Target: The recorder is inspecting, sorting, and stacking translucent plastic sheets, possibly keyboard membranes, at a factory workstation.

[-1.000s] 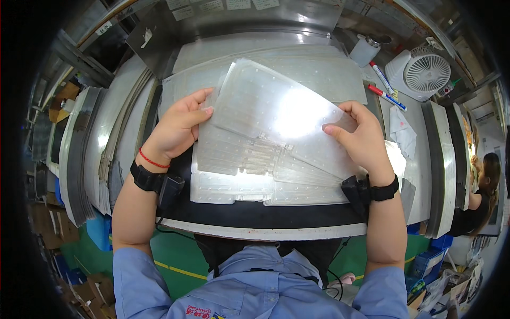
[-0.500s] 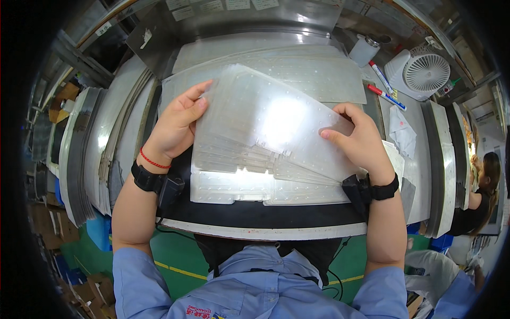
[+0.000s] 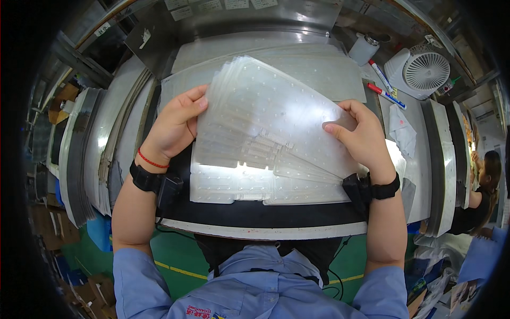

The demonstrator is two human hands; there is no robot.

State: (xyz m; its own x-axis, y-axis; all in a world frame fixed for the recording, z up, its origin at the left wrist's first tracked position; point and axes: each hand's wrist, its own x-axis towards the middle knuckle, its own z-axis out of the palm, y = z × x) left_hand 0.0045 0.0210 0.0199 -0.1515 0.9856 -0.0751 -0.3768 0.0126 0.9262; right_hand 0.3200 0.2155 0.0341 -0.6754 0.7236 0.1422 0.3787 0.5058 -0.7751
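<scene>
A fanned stack of clear plastic sheets (image 3: 281, 95) with small raised dots and fine printed lines is tilted over the worktable. My left hand (image 3: 180, 119) is at the stack's left edge, thumb and forefinger closed at the sheet edges; some of its fingers are hidden. At the right end my right hand (image 3: 361, 133) grips the sheets, thumb on top and the other fingers curled round the far edge. Beneath them, the lowest sheets (image 3: 228, 186) lie flat on a black mat (image 3: 276, 213).
More clear sheets (image 3: 212, 58) lie behind, before a metal panel (image 3: 255, 21). Tall sheet stacks stand left (image 3: 106, 143) and right (image 3: 440, 165). At the back right are a white fan (image 3: 419, 72), markers (image 3: 386, 97) and a crumpled cloth (image 3: 401, 130). Another person (image 3: 478, 196) sits far right.
The sheets' upper left corner has shifted up and right, and their left edges have spread into a wider fan. My left hand moved slightly; my right hand stays at the right end.
</scene>
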